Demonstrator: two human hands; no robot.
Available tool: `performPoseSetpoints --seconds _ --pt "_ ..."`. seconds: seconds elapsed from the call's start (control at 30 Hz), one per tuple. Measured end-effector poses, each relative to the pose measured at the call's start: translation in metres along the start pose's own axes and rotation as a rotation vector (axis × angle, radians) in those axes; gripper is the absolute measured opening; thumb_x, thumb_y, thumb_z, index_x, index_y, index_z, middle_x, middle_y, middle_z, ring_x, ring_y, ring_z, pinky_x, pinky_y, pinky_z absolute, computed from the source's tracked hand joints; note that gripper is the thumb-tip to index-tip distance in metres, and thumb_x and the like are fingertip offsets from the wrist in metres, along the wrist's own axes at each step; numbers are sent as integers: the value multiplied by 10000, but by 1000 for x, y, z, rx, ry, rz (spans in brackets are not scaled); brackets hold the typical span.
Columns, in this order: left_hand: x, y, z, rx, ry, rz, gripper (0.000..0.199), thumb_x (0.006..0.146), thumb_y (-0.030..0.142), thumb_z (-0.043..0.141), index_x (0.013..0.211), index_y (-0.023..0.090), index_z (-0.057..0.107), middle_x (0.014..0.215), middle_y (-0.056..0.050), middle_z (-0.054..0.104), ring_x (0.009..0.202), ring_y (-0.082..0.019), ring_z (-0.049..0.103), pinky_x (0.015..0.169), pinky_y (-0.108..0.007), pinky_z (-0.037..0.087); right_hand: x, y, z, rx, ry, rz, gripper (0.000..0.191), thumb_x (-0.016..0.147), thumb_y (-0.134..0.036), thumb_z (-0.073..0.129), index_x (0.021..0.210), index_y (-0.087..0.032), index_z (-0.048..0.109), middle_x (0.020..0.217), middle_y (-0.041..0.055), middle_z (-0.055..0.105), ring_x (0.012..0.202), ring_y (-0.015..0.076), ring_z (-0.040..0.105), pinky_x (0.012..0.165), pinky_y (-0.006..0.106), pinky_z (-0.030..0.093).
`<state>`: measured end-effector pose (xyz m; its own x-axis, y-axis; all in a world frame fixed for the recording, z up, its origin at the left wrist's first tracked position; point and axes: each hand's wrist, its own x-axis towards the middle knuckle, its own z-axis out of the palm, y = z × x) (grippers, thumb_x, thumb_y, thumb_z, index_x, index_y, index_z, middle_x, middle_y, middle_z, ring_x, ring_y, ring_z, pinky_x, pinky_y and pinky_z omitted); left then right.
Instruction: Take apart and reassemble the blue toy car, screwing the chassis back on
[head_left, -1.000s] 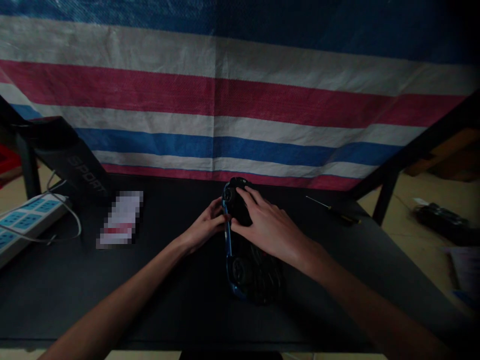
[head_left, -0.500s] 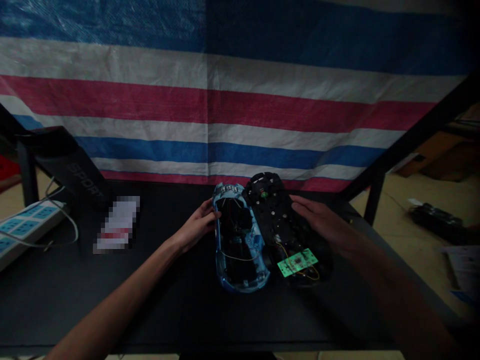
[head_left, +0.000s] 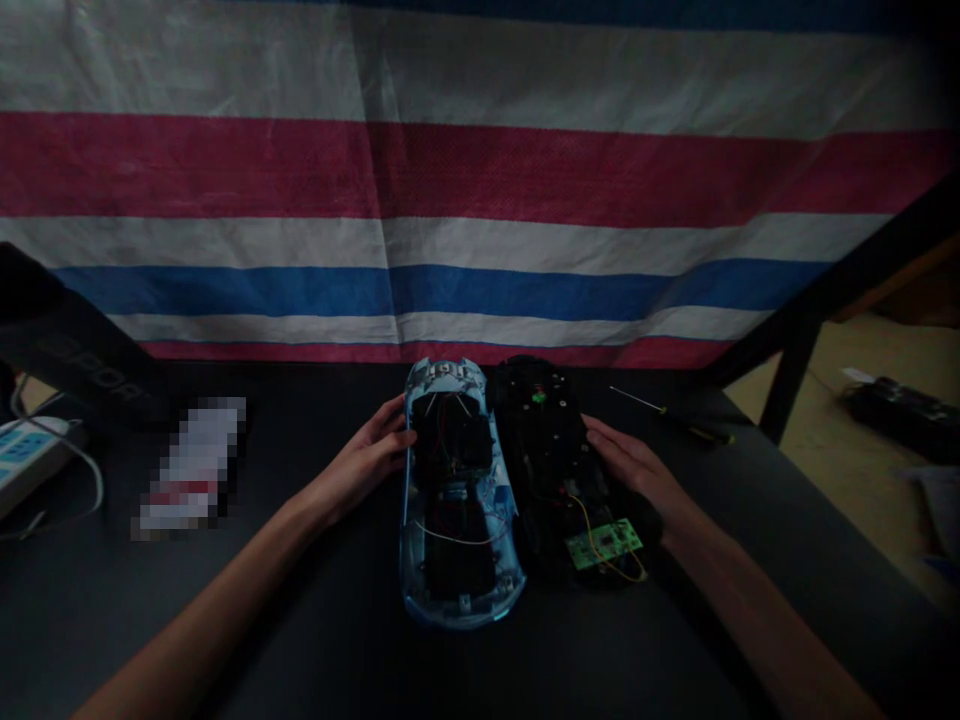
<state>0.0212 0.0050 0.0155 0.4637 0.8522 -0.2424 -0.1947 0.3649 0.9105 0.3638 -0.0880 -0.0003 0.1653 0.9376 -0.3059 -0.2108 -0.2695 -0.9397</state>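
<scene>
My left hand (head_left: 373,450) grips the left side of a blue toy car body shell (head_left: 510,500), its fingers partly hidden behind the edge. The shell lies upside down, showing its dark inside with thin wires. Right beside it is the black toy car chassis (head_left: 551,440), with my right hand (head_left: 630,465) closed on its right side. A green circuit board (head_left: 604,544) rests on the chassis's near end, with a yellow wire looping over it. Shell and chassis lie side by side, very close together; whether wires join them I cannot tell.
A screwdriver (head_left: 697,428) lies on the black table (head_left: 315,640) behind my right hand. At left are a blurred-out white item (head_left: 196,460), a power strip (head_left: 37,455) with a cable, and a dark object lettered "SPOR" (head_left: 90,360). A striped sheet (head_left: 480,170) hangs behind.
The chassis appears lowered and straighter beside the shell, with the circuit board less bright. The view has shifted, and the screwdriver now shows behind my right hand. Both hands keep their holds.
</scene>
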Motion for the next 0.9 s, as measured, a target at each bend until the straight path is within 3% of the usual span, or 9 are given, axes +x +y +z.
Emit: performPoseSetpoints --seconds 0.3,0.57,0.9 --pt "-1 4 0 9 -39 -22 642 839 367 806 1434 380 565 1521 -33 586 1332 -325 579 1083 -452 485 -6 8 4 62 110 84 469 816 -472 806 1262 -351 726 1255 -6 774 1228 289 685 1094 461 497" --pt "0 1 -1 -27 -68 -12 632 864 311 779 1453 363 556 1425 -52 665 1282 -312 621 1114 -472 459 -2 6 6 140 33 39 377 841 -398 745 1213 -339 728 1300 -2 754 1277 295 656 1124 477 464" --pt "-1 4 2 -27 -59 -19 625 855 316 783 1441 338 568 1421 -52 664 1269 -318 628 1084 -451 485 -6 0 8 76 -18 -7 418 834 -382 706 1247 -319 696 1325 7 734 1263 296 655 1082 469 491"
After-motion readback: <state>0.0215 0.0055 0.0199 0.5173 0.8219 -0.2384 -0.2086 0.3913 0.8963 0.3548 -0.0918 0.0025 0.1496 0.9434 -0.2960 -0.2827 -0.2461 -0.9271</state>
